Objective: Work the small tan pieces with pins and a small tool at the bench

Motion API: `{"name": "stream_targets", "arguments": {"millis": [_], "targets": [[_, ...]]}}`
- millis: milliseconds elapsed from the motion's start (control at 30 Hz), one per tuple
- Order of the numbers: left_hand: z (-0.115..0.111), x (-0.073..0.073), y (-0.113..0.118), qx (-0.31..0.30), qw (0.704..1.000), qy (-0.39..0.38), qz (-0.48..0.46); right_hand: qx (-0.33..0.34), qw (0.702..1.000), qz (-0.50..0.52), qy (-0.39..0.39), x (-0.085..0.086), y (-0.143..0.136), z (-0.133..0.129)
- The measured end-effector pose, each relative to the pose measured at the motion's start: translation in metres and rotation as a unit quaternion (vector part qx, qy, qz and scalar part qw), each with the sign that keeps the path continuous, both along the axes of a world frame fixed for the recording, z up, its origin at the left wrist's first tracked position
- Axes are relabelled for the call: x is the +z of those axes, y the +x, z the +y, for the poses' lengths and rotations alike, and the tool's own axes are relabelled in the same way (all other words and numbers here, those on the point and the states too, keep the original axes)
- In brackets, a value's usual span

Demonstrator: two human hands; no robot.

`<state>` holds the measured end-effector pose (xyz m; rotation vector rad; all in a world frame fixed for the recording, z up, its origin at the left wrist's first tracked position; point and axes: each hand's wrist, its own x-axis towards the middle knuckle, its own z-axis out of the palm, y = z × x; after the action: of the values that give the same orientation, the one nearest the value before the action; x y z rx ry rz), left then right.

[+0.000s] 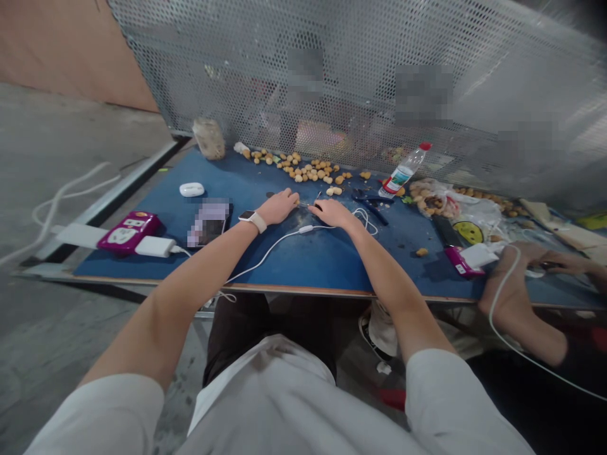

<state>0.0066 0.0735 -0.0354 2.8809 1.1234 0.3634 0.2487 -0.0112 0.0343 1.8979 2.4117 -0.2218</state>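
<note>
Blue tabletop (265,259) fronts a perforated metal panel (237,63). Mid-table, the left hand (281,206) and right hand (332,213) curl close together, a small thin piece (304,204) between them; I cannot tell whether either grasps it. White cable (284,236) runs just on their near side. Blue-handled pliers (374,199) lie to the right, a red-capped bottle (405,170) beyond, peanut-like pods (315,170) along the far edge.

A slim, metallic-looking piece (304,204), too small to identify, points left to right mid-scene, its ends hidden. Just nearer, a thin white cable (285,237) with a white inline block (306,229) runs slack from near left, looping at right.
</note>
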Motion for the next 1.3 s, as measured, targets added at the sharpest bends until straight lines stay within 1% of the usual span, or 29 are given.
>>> {"name": "stream_targets", "arguments": {"millis": [367, 467, 600, 667, 867, 1100, 1300], "targets": [[0.0016, -0.0018, -0.0002, -0.004, 1.0, 0.004, -0.001, -0.003, 1.0, -0.018, -0.009, 0.0052, -0.005, -0.0024], [0.0005, -0.0008, -0.0004, -0.005, 1.0, 0.001, -0.004, -0.003, 1.0, -0.018, -0.011, 0.0062, -0.0053, -0.0024], [-0.0024, 0.0021, -0.0002, 0.001, 1.0, 0.0, 0.018, 0.002, 1.0, -0.017, -0.013, 0.0071, -0.0049, -0.0017], [-0.0026, 0.0023, -0.0003, 0.002, 1.0, 0.0, 0.021, 0.005, 1.0, -0.018, -0.015, 0.0073, -0.0045, -0.0008], [0.0, -0.0013, -0.0011, -0.007, 1.0, 0.0, -0.006, 0.008, 1.0, -0.022, -0.017, 0.0074, -0.0041, 0.0009], [-0.0018, -0.0007, -0.0005, -0.004, 1.0, -0.001, 0.0, 0.01, 0.999, -0.024, -0.019, 0.0084, -0.0044, 0.0007], [-0.0023, 0.0004, -0.0005, -0.006, 1.0, 0.003, 0.008, 0.015, 0.999, -0.024, -0.018, 0.006, -0.0029, 0.0034]]}}
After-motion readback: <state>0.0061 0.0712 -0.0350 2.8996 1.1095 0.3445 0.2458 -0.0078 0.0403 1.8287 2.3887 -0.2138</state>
